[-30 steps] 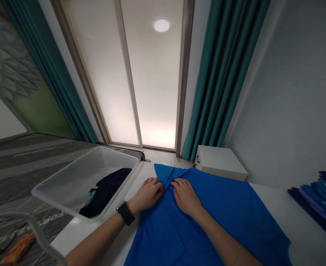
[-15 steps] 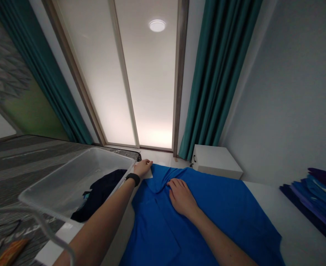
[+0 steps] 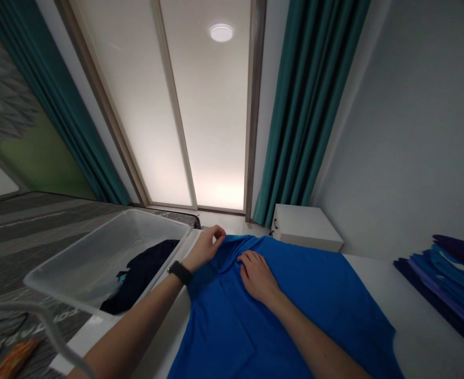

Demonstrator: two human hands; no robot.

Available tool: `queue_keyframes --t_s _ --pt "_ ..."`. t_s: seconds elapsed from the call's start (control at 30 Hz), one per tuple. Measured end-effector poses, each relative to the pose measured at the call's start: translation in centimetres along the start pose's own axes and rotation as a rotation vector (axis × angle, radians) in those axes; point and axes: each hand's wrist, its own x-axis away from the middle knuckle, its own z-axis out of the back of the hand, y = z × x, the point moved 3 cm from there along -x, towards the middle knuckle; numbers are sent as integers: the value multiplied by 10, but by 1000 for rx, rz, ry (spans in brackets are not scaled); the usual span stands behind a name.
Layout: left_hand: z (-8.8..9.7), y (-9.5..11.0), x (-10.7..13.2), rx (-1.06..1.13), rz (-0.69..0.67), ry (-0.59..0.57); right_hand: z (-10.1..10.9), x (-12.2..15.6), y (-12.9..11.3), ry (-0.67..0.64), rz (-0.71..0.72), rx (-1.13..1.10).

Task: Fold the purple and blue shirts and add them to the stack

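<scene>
A blue T-shirt (image 3: 311,295) lies spread over the white table (image 3: 370,273), one sleeve side folded inward on the left. My left hand (image 3: 209,245), with a black watch on the wrist, pinches the shirt's far left edge between thumb and fingers. Small creases run from that pinch toward my right hand (image 3: 256,275). My right hand rests flat on the fabric, fingers stretched out and slightly bent at the tips.
Left of the table, a translucent plastic bin (image 3: 109,252) holds dark clothing (image 3: 145,271). A stack of folded garments (image 3: 449,289) sits at the right. Beyond the table stands a white cabinet (image 3: 306,226). A grey cable (image 3: 50,326) curves across the lower left.
My left hand has shifted slightly right, its wrist turned, drawing the shirt's far left edge inward. The white corner under it is now covered. My right hand stays in place.
</scene>
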Motion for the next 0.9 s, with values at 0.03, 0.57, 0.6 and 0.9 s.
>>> queue_keyframes --t_s 0.03,0.57,0.6,0.9 --pt "-1 8 9 2 -53 -34 1 0 1 21 -24 -2" --pt "-18 10 14 104 -2 -26 0 0 9 29 -119 47" --pt "-23 11 11 107 -1 -44 0 0 9 25 -120 60" --pt "-56 -5 13 206 -16 -56 6 0 6 -21 -112 121"
